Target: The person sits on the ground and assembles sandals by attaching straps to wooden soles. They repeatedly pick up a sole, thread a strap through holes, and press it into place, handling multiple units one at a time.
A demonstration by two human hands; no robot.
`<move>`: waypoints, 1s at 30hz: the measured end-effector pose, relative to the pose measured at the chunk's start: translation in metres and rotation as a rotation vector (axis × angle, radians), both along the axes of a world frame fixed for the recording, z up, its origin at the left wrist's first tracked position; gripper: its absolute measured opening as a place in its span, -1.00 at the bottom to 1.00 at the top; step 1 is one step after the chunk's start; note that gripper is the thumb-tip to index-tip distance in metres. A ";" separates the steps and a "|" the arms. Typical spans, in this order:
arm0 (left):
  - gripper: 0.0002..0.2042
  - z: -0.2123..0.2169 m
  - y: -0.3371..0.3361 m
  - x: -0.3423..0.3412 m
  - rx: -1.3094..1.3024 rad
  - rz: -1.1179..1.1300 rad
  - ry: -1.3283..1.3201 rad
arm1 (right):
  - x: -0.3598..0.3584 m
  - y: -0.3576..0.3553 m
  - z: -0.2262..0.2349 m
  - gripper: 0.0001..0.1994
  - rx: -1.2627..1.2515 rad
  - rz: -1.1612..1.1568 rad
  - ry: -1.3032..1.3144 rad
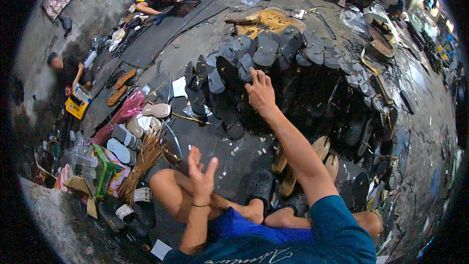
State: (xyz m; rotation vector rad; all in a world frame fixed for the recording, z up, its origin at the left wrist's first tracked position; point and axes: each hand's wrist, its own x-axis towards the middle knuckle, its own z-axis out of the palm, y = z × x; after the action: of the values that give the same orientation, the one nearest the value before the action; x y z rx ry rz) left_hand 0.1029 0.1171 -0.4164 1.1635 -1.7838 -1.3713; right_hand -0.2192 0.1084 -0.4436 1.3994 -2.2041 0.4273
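My right hand (261, 91) reaches out to a large curved row of dark grey shoe soles (267, 49), many with small yellowish pegs standing up from them. Its fingers are stretched and slightly apart, with the tips at the near edge of one sole (244, 64); whether they touch it I cannot tell. My left hand (201, 181) is raised above my bent knee, palm turned inward, thumb and fingers apart. Nothing shows in its grasp. Wooden shoe lasts (321, 147) lie between the row and my feet, partly hidden by my right forearm.
On the left are brown straw-like strands (142, 168), a pink bundle (122, 115), pale sandal soles (121, 150) and a green box (108, 168). Tan sandals (120, 87) lie farther off. A yellow-brown sheet (273, 18) is behind the row. Other people sit at the left and back.
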 end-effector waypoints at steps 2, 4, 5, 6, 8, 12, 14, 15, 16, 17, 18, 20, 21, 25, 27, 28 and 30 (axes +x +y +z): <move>-0.28 -0.005 0.016 -0.005 0.030 -0.085 0.063 | 0.001 -0.008 0.004 -0.72 -0.016 0.017 0.003; -0.35 0.001 0.029 -0.006 0.070 -0.146 0.047 | 0.002 -0.012 0.014 -0.79 -0.110 -0.167 0.042; -0.38 0.002 0.034 -0.011 0.090 -0.178 0.046 | 0.000 -0.012 0.019 -0.81 -0.157 -0.259 0.068; -0.42 0.000 0.040 -0.014 0.075 -0.212 0.054 | -0.008 -0.009 0.017 -0.79 -0.201 -0.265 0.050; -0.50 0.004 0.049 -0.030 0.024 -0.290 0.080 | -0.042 -0.006 0.023 -0.77 -0.310 -0.284 0.028; -0.60 0.018 0.060 -0.040 0.035 -0.411 0.115 | -0.056 0.016 0.055 -0.76 -0.671 -0.055 -0.158; -0.56 0.009 0.053 -0.045 0.044 -0.352 0.308 | -0.020 0.045 0.068 -0.77 -1.004 -0.103 -0.531; -0.54 0.022 0.047 -0.053 0.043 -0.310 0.383 | 0.009 0.065 0.066 -0.71 -1.122 -0.166 -0.886; -0.53 0.036 0.039 -0.064 0.041 -0.268 0.456 | 0.031 0.090 0.052 -0.63 -1.131 -0.164 -1.125; -0.50 0.055 0.035 -0.073 0.124 -0.224 0.551 | 0.066 0.117 0.050 -0.61 -1.170 -0.183 -1.319; -0.48 0.071 0.032 -0.082 0.219 -0.179 0.643 | 0.106 0.147 0.054 -0.59 -1.228 -0.119 -1.592; -0.52 0.093 0.023 -0.090 0.253 -0.379 0.674 | 0.180 0.200 0.054 -0.50 -1.171 -0.164 -1.836; -0.58 0.094 0.030 -0.075 0.433 -0.225 0.459 | 0.208 0.226 0.042 -0.48 -1.082 -0.102 -1.970; -0.64 0.107 0.082 -0.036 0.130 -0.402 0.193 | 0.243 0.273 0.074 -0.45 -0.862 -0.283 -1.423; -0.67 0.099 0.102 -0.016 0.098 -0.559 0.044 | 0.243 0.274 0.110 -0.58 -0.764 -0.162 -1.290; -0.69 0.096 0.107 -0.009 0.044 -0.643 -0.053 | 0.245 0.271 0.118 -0.65 -0.632 -0.109 -1.259; -0.71 0.093 0.117 0.003 -0.072 -0.691 -0.089 | 0.264 0.271 0.105 -0.74 -0.664 -0.199 -1.318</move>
State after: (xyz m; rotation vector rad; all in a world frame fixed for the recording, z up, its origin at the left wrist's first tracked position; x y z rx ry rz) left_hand 0.1061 0.2345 -0.3234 0.5818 -2.4065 -1.6145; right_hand 0.0445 0.3792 -0.3385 0.4685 -2.5492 2.2185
